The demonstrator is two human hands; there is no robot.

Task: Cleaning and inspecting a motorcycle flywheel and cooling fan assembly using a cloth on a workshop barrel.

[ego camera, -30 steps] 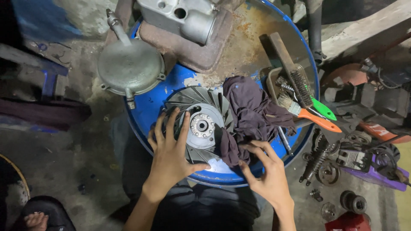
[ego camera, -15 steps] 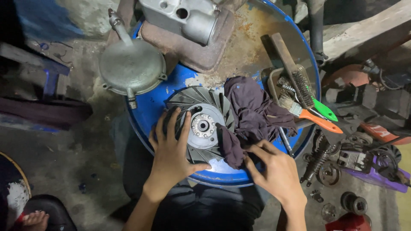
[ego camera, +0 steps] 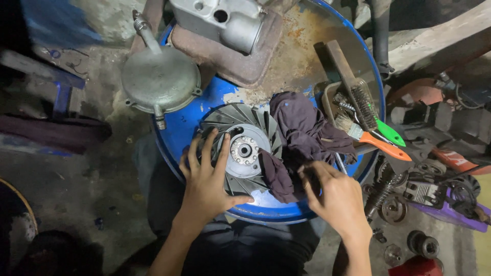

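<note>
Blue drum top point(ego camera: 204, 115), serving as bench. Finned fan wheel point(ego camera: 244, 148) lying flat near its front edge. Left hand point(ego camera: 207, 179) spread open, palm down, fingers pressing the wheel's left side. Right hand point(ego camera: 335, 197) with fingers curled, pinching the dark rag point(ego camera: 302, 128) draped over the wheel's right side. Wire brush point(ego camera: 358, 97) and orange-handled brush point(ego camera: 376, 140) lie just right of the rag.

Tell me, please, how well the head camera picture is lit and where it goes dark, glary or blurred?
In the head view, light falls on the blue drum top, so the finned metal wheel, dark rag and both hands, left hand and right hand, read sharply; there is mild glare on the wheel's hub; the floor at lower left sinks into shadow; the top-left corner is a blue blur.
</note>
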